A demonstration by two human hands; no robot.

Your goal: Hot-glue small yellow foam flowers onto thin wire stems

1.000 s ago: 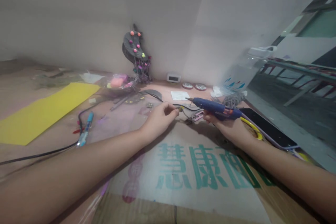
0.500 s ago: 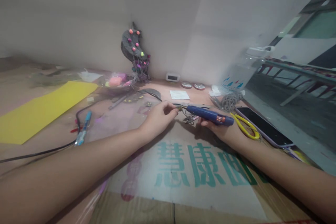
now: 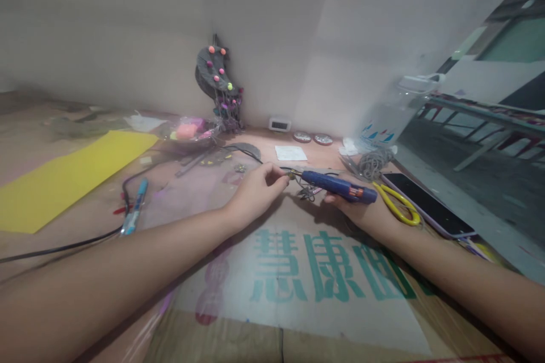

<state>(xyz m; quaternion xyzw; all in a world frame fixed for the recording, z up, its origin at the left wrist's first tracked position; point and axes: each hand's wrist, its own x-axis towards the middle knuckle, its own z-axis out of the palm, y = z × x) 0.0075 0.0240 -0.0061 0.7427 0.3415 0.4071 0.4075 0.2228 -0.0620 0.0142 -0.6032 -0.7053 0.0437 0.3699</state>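
My right hand [image 3: 351,199] is closed around a blue glue gun [image 3: 334,184], its nozzle pointing left. Between the thumb and fingers of my left hand [image 3: 261,190] is a small dark yellowish piece [image 3: 291,175], too small to name. The nozzle tip meets or almost meets that piece; I cannot tell which. Just below the glue gun lies a little tangle of grey cord [image 3: 307,191]. Part of my right hand's grip is hidden behind the gun's body.
Right of my hands lie yellow-handled scissors [image 3: 400,207], a phone [image 3: 428,204] and a grey yarn bundle [image 3: 374,164]. A grey moon-shaped craft [image 3: 217,76] with pompoms leans at the back. On the left are yellow paper [image 3: 76,181], a blue pen [image 3: 137,207] and a black cable [image 3: 63,249].
The glue gun has shifted very slightly left. Both hands otherwise keep the same hold and place.
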